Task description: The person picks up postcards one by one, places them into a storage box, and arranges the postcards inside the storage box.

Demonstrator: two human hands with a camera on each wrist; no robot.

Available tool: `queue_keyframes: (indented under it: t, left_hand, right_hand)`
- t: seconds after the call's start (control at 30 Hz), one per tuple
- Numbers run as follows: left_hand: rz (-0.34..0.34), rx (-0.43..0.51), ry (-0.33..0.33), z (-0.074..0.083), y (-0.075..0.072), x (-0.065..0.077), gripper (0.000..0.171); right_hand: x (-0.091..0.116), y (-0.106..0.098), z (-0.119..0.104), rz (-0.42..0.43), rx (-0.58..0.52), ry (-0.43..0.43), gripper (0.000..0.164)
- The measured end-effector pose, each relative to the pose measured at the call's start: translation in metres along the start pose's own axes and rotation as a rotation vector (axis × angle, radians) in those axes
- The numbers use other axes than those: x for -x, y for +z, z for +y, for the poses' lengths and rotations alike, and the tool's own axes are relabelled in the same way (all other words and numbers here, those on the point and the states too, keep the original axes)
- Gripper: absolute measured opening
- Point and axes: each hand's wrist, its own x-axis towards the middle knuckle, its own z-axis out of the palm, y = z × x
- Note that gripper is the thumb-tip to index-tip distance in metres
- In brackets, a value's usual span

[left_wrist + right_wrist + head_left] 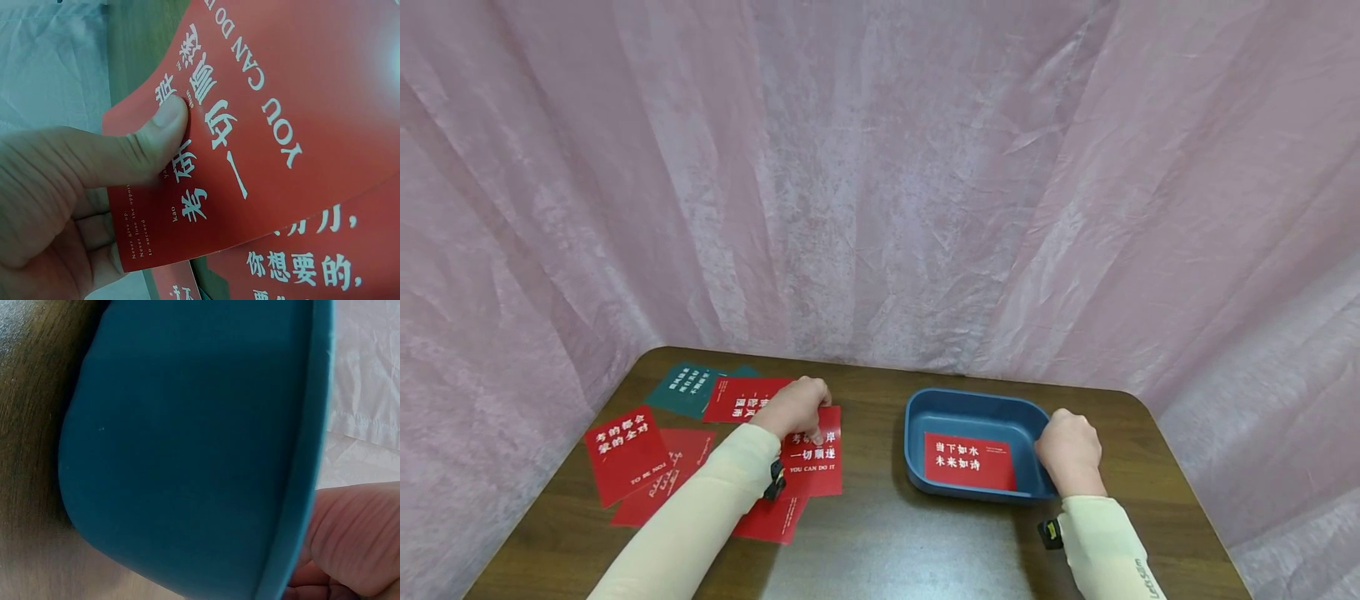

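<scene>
The YOU CAN DO IT card (pixel 812 458) was pinched in the left hand (pixel 793 407), with red cards (pixel 771 518) beneath it. Well to this hand's right, the right hand (pixel 1070 450) seemed to grip the blue tray (pixel 970 417), fingers partly hidden.

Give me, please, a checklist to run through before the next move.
1. Left grip pinching the YOU CAN DO IT card: ok.
2. That card clear of the red card beneath: cannot tell; they overlap in view.
3. Right grip holding the blue tray by its rim: ok.
4. Tray upright on the table: ok.
5. Bare tray floor beside the red card inside: ok.
6. Held card over the tray: not ok; it is left of it.
</scene>
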Motion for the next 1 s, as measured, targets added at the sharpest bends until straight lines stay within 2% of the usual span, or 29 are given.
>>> queue_keyframes:
  t: [0.13, 0.37, 0.9, 1.0]
  left_hand:
    - [0.027, -0.033, 0.013, 0.002, 0.0, 0.002, 0.045]
    - [0.113, -0.148, 0.106, 0.003, -0.001, 0.004, 0.042]
    - [0.154, -0.163, 0.144, 0.009, -0.015, 0.013, 0.025]
    - [0.162, -0.139, 0.147, 0.01, -0.016, 0.014, 0.021]
  right_hand:
    - [0.001, 0.001, 0.001, -0.003, 0.0, -0.003, 0.025]
    - [0.0, 0.003, 0.002, 0.008, 0.003, -0.018, 0.027]
    - [-0.002, 0.003, 0.002, 0.007, 0.003, -0.015, 0.025]
    - [-0.001, 0.003, 0.002, 0.008, 0.004, -0.015, 0.026]
